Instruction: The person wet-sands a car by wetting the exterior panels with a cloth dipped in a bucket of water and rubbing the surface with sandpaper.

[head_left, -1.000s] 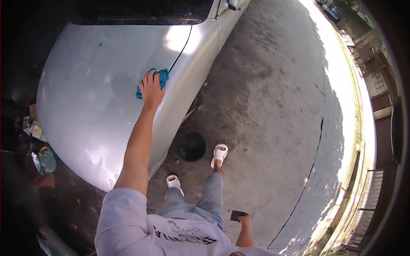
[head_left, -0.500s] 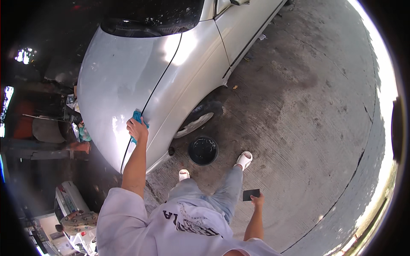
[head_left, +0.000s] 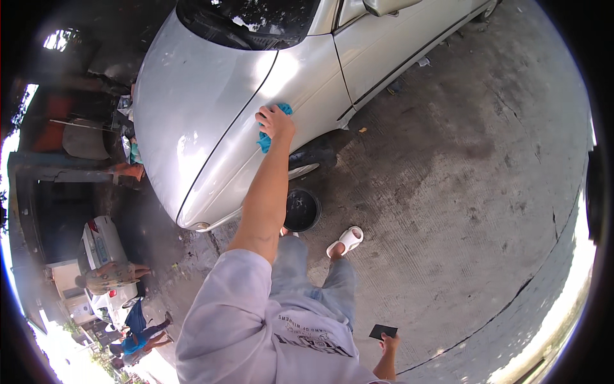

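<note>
My left hand (head_left: 276, 123) is closed on a crumpled blue cloth (head_left: 264, 142), pressing it to the front fender of a silver car (head_left: 217, 83). The cloth lies between the hood seam and the front wheel (head_left: 312, 160). Low on the right, away from the car, my right hand (head_left: 389, 344) grips a thin, dark rectangular piece (head_left: 380, 331) by its edge. What that piece is, I cannot tell.
A black bucket (head_left: 302, 210) stands by the front wheel, beside my feet in white slip-ons (head_left: 346, 242). Stained concrete floor (head_left: 448, 211) stretches right. Farther left are a white car (head_left: 102, 242), a person (head_left: 112, 278) and other people (head_left: 142, 342).
My left hand and the blue cloth have moved from the hood seam near the front to the fender, farther up and right. The right hand still holds the dark piece, now lower in view.
</note>
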{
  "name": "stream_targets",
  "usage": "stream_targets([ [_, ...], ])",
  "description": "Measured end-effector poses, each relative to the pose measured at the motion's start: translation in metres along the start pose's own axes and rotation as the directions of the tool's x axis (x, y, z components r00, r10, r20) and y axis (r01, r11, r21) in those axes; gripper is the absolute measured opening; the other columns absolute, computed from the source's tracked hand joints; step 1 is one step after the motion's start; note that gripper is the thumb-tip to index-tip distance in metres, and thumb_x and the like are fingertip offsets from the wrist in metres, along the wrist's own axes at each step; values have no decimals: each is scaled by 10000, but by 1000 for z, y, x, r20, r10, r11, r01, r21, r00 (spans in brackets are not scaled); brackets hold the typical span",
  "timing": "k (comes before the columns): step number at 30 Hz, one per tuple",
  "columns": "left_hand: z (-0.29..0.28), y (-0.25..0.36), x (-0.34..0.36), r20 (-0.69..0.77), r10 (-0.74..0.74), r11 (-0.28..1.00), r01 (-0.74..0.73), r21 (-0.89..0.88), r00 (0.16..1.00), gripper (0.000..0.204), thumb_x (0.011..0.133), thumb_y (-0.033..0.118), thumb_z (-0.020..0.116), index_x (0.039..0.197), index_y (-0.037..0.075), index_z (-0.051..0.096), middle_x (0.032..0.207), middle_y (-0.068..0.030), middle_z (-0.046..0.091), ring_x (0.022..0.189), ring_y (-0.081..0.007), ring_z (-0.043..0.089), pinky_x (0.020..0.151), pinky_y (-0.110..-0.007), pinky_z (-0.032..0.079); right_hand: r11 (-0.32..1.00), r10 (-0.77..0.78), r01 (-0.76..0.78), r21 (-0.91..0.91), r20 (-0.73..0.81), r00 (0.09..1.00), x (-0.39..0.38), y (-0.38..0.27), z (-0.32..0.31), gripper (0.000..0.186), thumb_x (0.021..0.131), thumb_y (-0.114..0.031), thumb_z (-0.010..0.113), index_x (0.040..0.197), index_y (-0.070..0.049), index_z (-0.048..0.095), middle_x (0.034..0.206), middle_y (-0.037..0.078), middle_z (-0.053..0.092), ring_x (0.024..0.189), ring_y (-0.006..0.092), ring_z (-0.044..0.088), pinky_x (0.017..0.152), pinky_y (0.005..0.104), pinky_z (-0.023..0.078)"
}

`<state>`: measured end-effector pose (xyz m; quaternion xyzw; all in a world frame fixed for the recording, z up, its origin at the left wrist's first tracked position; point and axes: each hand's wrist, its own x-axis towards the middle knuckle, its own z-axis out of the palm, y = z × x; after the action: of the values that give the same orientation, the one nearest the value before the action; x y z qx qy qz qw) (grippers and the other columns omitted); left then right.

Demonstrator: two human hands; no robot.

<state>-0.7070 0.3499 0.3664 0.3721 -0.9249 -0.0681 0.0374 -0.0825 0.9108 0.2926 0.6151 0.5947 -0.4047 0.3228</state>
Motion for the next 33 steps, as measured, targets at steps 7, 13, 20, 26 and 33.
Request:
stream_targets([
  [7, 7, 9, -11, -59, 70, 996, -67, 50, 996, 498, 811, 213, 744, 1232, 60, 527, 1322, -143, 328, 1273, -393, 296, 922, -551, 408, 995, 58, -54, -86, 43, 997, -5, -6, -14, 391, 778, 29, 743, 1105, -138, 606, 966, 27, 650, 790, 206, 628, 606, 381, 538],
  [13, 23, -52, -39, 243, 368, 929, -366, -57, 897, 495, 837, 245, 738, 1252, 88, 518, 1330, -150, 406, 1258, -390, 370, 951, -570, 411, 966, -259, 259, 2, 22, 966, 46, -106, 14, 423, 774, 62, 714, 1148, -104, 609, 966, 43, 667, 764, 201, 650, 591, 350, 549],
  [20, 128, -107, -127, 552, 421, 906, -365, -214, 720, 658, 878, 389, 679, 1327, -31, 446, 1298, -303, 532, 1188, -477, 525, 1034, -493, 419, 827, -545, 514, 227, 100, 833, 36, -241, 71, 561, 780, 2, 730, 1294, -11, 505, 997, 99, 676, 885, 198, 640, 733, 296, 510],
  [26, 217, -55, -158, 727, 350, 935, -268, -233, 590, 779, 820, 420, 733, 1373, -36, 429, 1266, -321, 555, 1199, -464, 531, 1026, -478, 431, 911, -392, 396, -115, 58, 918, 44, -163, 130, 499, 760, -24, 750, 1210, 40, 543, 1012, 113, 684, 918, 202, 650, 792, 288, 511],
  [33, 457, -59, -158, 765, 302, 923, -374, -86, 569, 793, 792, 425, 757, 1402, 43, 425, 1296, -294, 536, 1229, -447, 520, 1026, -478, 444, 980, 88, -106, 167, 113, 990, 57, 75, 193, 408, 737, 88, 705, 1121, -14, 615, 952, 48, 692, 831, 159, 657, 745, 297, 525],
])
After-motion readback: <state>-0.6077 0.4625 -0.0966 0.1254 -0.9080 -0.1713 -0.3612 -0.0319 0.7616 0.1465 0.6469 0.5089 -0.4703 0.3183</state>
